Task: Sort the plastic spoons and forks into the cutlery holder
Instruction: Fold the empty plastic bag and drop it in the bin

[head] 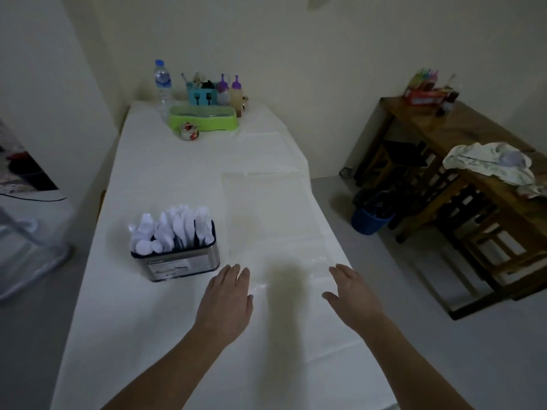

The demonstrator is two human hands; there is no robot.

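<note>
White cloth covers the long table (165,179), and on it, toward the near left, stands the cutlery holder (177,261), a shiny metal box with a dark rim and a label on its front; white plastic spoons and forks (174,226) stand upright in it, packed close, bowls and tines up, though which compartment holds which I cannot tell in this dim light. Both hands hover low over the cloth near the front edge, well apart from each other, palms down, fingers straight and together, holding nothing; the left hand (226,300) lies just right of the holder's near corner, not touching it; the right hand (352,294) sits further right, near the table's edge; whether either palm rests on the cloth I cannot tell. Between and beyond them lies a clear plastic sheet (272,214), flat on the cloth; a soft shadow falls between the hands.

At the far end, against the wall, stand a water bottle (162,84), a teal caddy (201,94) printed with a fork and a spatula, two squeeze bottles with purple caps (229,90), a green tray (204,117) and a small patterned cup (189,133) just in front of it. To the right, off the table, a wooden bench (473,134) carries a crumpled cloth (491,161); a blue bin (371,221) stands on the floor beside it.
</note>
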